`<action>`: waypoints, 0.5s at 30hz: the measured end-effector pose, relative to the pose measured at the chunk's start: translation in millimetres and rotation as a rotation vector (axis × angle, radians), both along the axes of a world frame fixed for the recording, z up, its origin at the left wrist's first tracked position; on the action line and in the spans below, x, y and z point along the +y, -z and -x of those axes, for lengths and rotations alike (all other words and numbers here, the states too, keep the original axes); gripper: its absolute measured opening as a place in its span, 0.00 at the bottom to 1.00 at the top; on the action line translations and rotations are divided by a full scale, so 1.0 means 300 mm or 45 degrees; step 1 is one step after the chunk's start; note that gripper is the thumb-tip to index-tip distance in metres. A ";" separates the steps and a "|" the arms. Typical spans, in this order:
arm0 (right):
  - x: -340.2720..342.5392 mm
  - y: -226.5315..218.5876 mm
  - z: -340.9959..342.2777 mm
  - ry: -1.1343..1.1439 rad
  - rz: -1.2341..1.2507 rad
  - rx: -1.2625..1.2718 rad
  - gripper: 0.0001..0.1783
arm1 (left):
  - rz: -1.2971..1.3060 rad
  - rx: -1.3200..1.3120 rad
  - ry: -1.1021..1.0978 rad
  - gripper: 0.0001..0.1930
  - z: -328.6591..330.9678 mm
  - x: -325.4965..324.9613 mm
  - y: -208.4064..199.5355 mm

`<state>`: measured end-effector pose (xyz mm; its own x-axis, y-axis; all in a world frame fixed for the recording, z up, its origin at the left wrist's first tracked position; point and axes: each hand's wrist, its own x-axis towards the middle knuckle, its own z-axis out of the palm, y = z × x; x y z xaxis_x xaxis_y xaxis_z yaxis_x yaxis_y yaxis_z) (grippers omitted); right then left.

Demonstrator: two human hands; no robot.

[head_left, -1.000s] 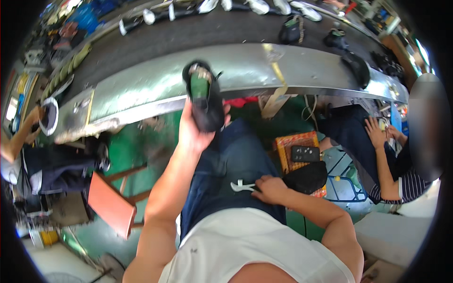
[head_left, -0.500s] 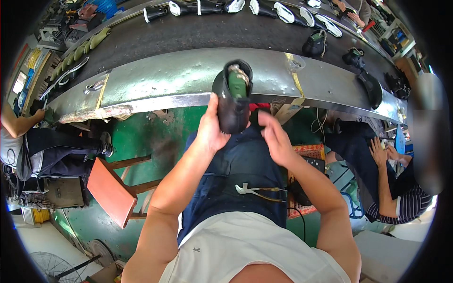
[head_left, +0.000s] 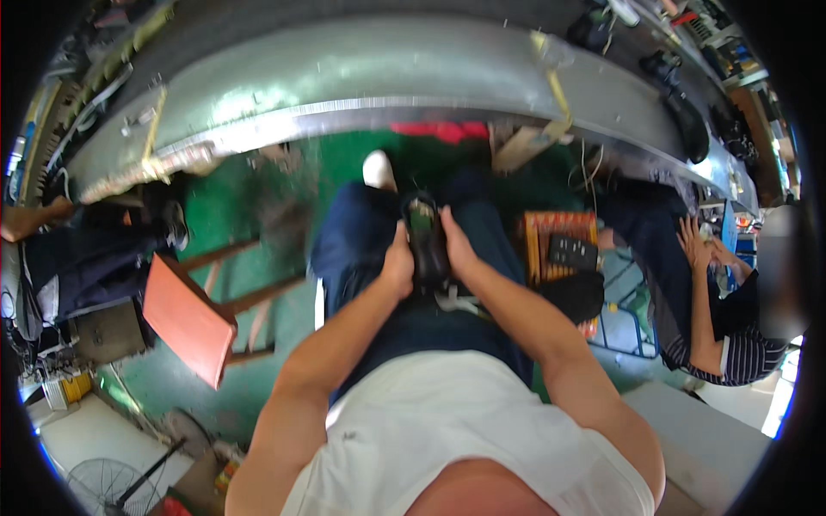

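A black shoe [head_left: 428,254] with a green last inside its opening is held low over my lap. My left hand [head_left: 398,261] presses against its left side, fingers mostly hidden behind it. On the opposite side my right hand [head_left: 460,242] grips it too, the thumb pointing away from me. Just below the shoe, a pair of pliers [head_left: 458,301] lies on my lap, partly covered by my right forearm and blurred.
The metal edge of a workbench [head_left: 344,82] curves across the front. An orange stool [head_left: 189,318] stands to my left. At right are a patterned crate [head_left: 559,225] with dark items on it and a seated co-worker [head_left: 710,301]. Another person's arm [head_left: 34,219] shows at far left.
The shoe has come down from the bench edge to my lap. My right hand, apart from it before, is now on its right side. The view has tilted down.
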<state>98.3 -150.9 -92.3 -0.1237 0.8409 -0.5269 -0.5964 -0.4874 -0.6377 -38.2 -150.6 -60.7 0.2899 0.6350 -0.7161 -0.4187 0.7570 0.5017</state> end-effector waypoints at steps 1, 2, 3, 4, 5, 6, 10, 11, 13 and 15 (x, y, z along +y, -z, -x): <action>-0.002 0.015 0.029 0.011 0.032 -0.115 0.39 | 0.051 0.032 -0.034 0.33 0.004 0.006 0.060; 0.017 0.019 0.037 0.031 0.049 -0.238 0.41 | 0.097 0.043 -0.079 0.33 -0.002 0.020 0.076; 0.049 0.038 0.024 0.031 0.093 -0.246 0.41 | 0.133 0.048 -0.111 0.32 -0.017 0.046 0.070; 0.068 0.058 0.030 0.081 0.158 -0.323 0.44 | 0.180 0.049 -0.112 0.32 -0.017 0.065 0.074; 0.057 0.058 0.045 0.123 0.215 -0.400 0.46 | 0.204 0.040 -0.090 0.31 -0.013 0.082 0.074; 0.062 0.003 0.048 0.100 0.296 -0.383 0.49 | 0.211 0.026 -0.072 0.30 -0.016 0.109 0.081; 0.070 -0.020 0.014 0.101 0.356 -0.332 0.47 | 0.259 0.161 0.004 0.29 -0.060 0.167 0.087; 0.070 -0.052 0.024 0.135 0.350 -0.331 0.46 | 0.233 0.198 0.038 0.29 -0.060 0.172 0.126; 0.051 -0.081 0.082 0.099 0.306 -0.346 0.46 | 0.158 0.161 0.009 0.29 -0.029 0.170 0.237; 0.041 -0.007 0.019 0.026 0.193 -0.347 0.44 | 0.136 -0.153 0.008 0.31 -0.036 0.128 0.213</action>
